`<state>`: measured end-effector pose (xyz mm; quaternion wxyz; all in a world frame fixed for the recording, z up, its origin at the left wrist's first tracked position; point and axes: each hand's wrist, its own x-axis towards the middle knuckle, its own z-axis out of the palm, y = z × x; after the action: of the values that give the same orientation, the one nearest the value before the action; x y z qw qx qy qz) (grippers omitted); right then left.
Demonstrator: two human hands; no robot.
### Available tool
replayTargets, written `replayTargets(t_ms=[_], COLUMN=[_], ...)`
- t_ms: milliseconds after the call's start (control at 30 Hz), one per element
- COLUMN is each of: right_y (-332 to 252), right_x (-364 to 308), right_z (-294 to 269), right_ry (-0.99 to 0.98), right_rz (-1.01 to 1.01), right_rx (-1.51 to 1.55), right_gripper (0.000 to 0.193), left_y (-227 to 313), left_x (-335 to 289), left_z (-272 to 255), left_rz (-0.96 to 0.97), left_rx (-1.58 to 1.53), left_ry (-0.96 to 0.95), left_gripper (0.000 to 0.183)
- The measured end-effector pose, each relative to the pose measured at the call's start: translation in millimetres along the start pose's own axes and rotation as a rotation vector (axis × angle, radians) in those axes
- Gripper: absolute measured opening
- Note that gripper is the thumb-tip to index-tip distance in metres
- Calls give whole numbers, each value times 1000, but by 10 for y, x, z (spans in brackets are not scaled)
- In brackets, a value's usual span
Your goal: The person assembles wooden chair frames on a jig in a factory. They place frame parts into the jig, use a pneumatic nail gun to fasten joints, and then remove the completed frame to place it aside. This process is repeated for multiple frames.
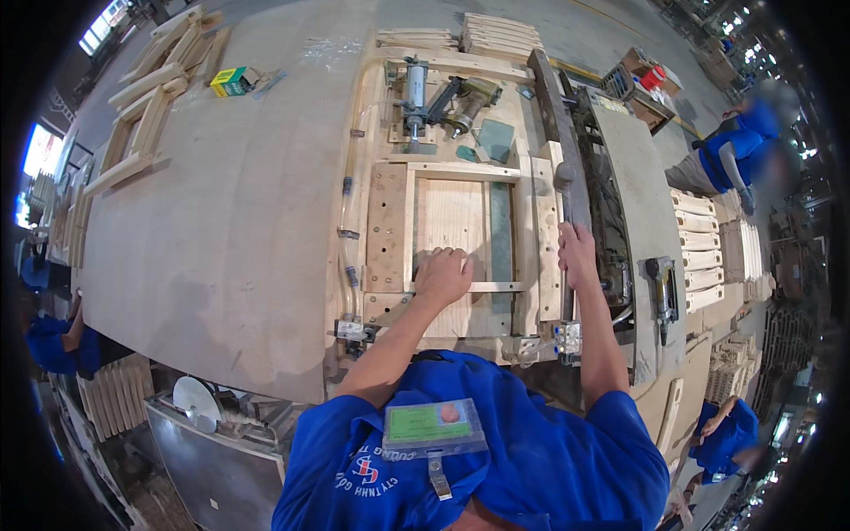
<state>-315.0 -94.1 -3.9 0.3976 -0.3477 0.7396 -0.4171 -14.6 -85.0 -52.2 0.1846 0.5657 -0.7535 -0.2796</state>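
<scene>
A rectangular wooden frame (464,168) lies in a wooden jig (386,228) on the bench in front of me. My left hand (444,276) is closed over the frame's near rail, its fingers curled on the inner side. To the right, my right hand (577,254) wraps around the handle of a hammer (564,177) whose head points away from me. The hammer lies along the jig's right side, above a dark metal bar. Beyond the frame, a pneumatic cylinder (415,93) is fixed to the jig, and a nail gun (475,104) rests beside it.
Several wooden frames (133,133) and a yellow-green box (232,82) sit on the left board. Slat stacks (500,35) stand at the far end. Another air tool (661,288) lies right, near stacked wooden pieces (699,252). Co-workers (735,150) are at both sides.
</scene>
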Motion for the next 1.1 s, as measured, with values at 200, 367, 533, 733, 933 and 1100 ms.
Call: replayTargets(t_ms=[200, 367, 533, 733, 933, 1100], right_y=[-1167, -1070, 788, -488, -1902, -1009], right_x=[-1345, -1883, -2208, -1839, -1110, -190], right_z=[-396, -426, -87, -208, -45, 586], right_ry=[5, 173, 211, 118, 127, 281], right_rz=[-198, -893, -466, -249, -713, -691], right_rx=[251, 350, -579, -75, 466, 23], right_gripper=[31, 42, 44, 40, 37, 39], left_y=[-87, 6, 75, -2, -70, 49], left_x=[-43, -5, 22, 21, -24, 93], left_z=[77, -13, 3, 17, -6, -15], left_rz=[75, 0, 72, 41, 36, 6], left_rx=[10, 3, -30, 30, 27, 29], left_ry=[86, -53, -15, -36, -40, -55], left_gripper=[30, 32, 32, 34, 34, 36])
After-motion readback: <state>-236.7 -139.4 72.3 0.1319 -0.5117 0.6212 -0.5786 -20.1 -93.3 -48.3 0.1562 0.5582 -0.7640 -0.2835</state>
